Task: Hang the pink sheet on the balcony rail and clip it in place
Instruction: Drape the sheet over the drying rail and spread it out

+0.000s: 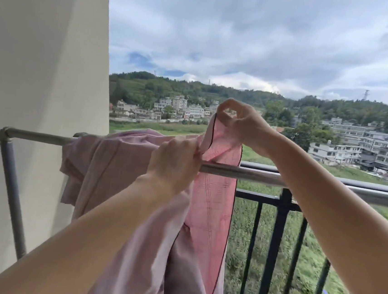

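Observation:
The pink sheet [124, 171], edged with a thin dark trim, hangs bunched over the grey metal rail [252, 173] and falls down toward me. My left hand [175, 161] grips a fold of the sheet right at the rail. Above the rail, my right hand [240, 123] pinches the sheet's trimmed corner between thumb and fingers and holds it up. No clip is visible.
A cream wall [40, 84] stands on the left, where the rail bends down into a vertical pipe [11, 188]. A black balcony railing with upright bars [276, 244] runs beyond the grey rail. Fields and buildings lie far below.

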Tool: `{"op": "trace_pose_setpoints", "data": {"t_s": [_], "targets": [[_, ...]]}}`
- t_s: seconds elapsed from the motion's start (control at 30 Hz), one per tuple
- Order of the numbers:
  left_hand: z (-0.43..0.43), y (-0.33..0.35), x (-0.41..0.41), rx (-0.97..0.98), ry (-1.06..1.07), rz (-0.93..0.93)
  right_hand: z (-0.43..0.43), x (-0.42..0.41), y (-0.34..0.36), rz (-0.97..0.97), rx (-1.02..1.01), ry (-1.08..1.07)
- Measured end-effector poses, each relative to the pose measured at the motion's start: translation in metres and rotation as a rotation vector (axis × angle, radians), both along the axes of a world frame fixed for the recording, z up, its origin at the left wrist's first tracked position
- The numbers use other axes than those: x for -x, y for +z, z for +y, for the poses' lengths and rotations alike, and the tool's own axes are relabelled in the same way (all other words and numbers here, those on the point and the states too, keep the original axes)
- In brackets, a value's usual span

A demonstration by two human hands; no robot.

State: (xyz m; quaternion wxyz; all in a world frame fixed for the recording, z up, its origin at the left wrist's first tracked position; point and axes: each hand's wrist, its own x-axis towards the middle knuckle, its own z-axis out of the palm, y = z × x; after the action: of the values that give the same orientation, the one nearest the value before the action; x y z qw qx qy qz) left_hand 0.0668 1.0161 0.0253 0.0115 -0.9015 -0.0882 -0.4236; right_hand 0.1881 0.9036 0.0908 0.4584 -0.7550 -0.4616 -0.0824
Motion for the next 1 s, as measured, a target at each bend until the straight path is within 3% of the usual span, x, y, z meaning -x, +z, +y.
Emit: {"op": "trace_pose_setpoints", "data": {"t_s": [0.07, 0.23, 0.33, 0.4, 0.53, 0.67, 0.77, 0.9, 1.0], "targets": [[-0.027, -0.002, -0.007, 0.177, -0.096, -0.046, -0.041, -0.009, -0.003, -0.014, 0.118, -0.011], [-0.118, -0.006, -0.026, 0.858, -0.312, -0.161, -0.149, -0.026, -0.014, -0.011, 0.356, 0.109], [-0.187, -0.008, -0.038, 1.063, -0.359, -0.17, -0.206, -0.043, -0.025, -0.103, 0.487, 0.079], [-0.233, -0.01, -0.039, 1.066, -0.357, -0.114, -0.247, -0.059, -0.029, -0.199, 0.464, -0.029], [-0.315, -0.023, -0.041, 0.958, -0.508, 0.225, -0.326, -0.075, -0.031, -0.299, 0.402, -0.148], [-0.384, -0.03, -0.057, 0.978, -0.392, 0.214, -0.394, -0.086, -0.037, -0.512, 0.354, -0.333], [-0.429, -0.036, -0.068, 0.906, -0.394, 0.211, -0.442, -0.093, -0.046, -0.542, 0.35, -0.576], [-0.477, -0.043, -0.073, 0.722, -0.298, 0.196, -0.499, -0.1, -0.06, -0.531, 0.431, -0.785], [-0.514, -0.044, -0.075, 0.763, -0.399, 0.261, -0.539, -0.104, -0.061, -0.693, 0.572, -0.888]]}}
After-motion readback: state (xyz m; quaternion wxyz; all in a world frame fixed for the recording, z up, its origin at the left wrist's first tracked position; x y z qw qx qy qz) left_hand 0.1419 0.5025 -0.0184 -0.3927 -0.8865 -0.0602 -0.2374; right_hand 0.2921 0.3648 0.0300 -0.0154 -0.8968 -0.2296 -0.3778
